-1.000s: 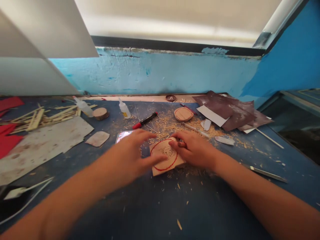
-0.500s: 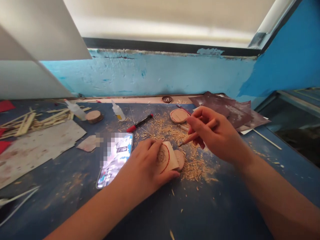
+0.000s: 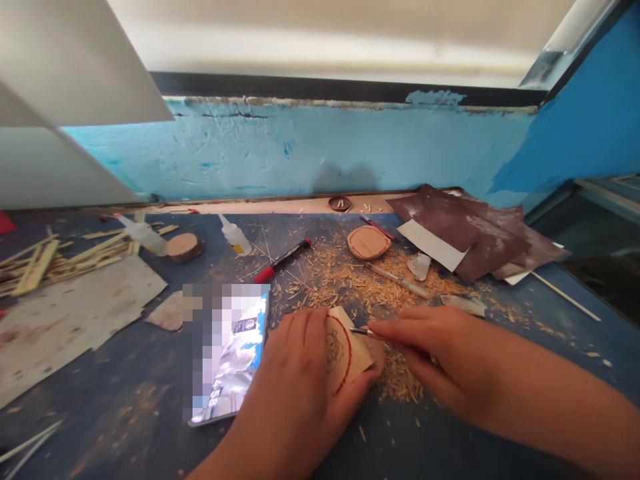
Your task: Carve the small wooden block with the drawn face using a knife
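Observation:
My left hand (image 3: 300,363) is closed around a pale wooden block (image 3: 357,355), thumb along its near edge and fingers over its far side. A red curved line and a small pencil-like drawing mark the block's top face. Part of a round wooden disc (image 3: 379,352) shows under the block's right side. In my right hand (image 3: 437,350) a slim carving tool (image 3: 359,331) is pinched, its metal tip at the block's upper right edge. The fingers hide most of the tool's handle.
A lit phone (image 3: 235,373) lies left of my left hand. Wood shavings (image 3: 335,277) surround a red-marked wooden disc (image 3: 369,242) and a red marker (image 3: 283,260). Glue bottles (image 3: 236,239), a wood slice (image 3: 184,247) and sticks (image 3: 40,267) sit leftward; brown sandpaper sheets (image 3: 475,230) lie back right.
My right hand has come down and nearer, bringing the carving tool's tip to the block. My left hand still holds the block. The view has shifted slightly.

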Demonstrator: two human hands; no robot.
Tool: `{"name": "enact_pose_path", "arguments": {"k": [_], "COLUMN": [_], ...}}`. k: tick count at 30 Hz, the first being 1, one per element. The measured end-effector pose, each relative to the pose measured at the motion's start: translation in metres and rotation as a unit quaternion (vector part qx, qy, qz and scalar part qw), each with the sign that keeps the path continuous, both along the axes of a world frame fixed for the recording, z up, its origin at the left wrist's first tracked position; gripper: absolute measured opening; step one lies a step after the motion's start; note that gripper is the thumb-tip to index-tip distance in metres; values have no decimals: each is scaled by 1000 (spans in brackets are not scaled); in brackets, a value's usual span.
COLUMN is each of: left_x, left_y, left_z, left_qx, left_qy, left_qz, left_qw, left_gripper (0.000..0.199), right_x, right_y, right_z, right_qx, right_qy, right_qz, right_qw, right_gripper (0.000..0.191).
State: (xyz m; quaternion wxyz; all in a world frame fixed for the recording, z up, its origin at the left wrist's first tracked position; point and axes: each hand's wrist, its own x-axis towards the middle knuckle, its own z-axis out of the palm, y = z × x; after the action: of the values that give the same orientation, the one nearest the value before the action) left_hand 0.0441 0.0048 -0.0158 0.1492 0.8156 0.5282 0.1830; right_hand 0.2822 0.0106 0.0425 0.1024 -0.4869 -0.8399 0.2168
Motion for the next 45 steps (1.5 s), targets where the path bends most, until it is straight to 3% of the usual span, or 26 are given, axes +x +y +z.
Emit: {"name": "enact_pose_path", "arguments": {"k": [4, 9, 20, 28, 35, 40, 45], "left_x": [1, 2, 5, 7, 7, 10, 9], "left_y": [-2, -3, -1, -3, -2, -6, -10], "left_z": [-1, -2, 0, -3, -1, 1, 2], "left_qx": [29, 40, 49, 85, 84, 83, 41], "left_qy": [13, 36, 68, 109, 98, 78, 54], "left_qz": [1, -1, -7, -20, -25, -44, -11], "left_qw": [1000, 999, 996, 990, 991, 993, 998], "left_gripper": [64, 68, 53, 53, 45, 35, 47], "right_x": [-3, -6, -21, -41, -47, -49, -38], "right_y": [-13, -24, -12, -18, -9, 2, 3], "right_z": [-11, -8, -6, -8, -14, -23, -14], "right_qx": [3, 19, -31, -15, -58, -42, 17], "right_qy": [-57, -44, -1, -22, 19, 79, 77], "right_qz": [1, 7, -19, -44, -62, -59, -104], "right_qw": [998, 999, 999, 999, 996, 994, 991], "right_gripper": [46, 53, 27, 31, 28, 29, 27]}}
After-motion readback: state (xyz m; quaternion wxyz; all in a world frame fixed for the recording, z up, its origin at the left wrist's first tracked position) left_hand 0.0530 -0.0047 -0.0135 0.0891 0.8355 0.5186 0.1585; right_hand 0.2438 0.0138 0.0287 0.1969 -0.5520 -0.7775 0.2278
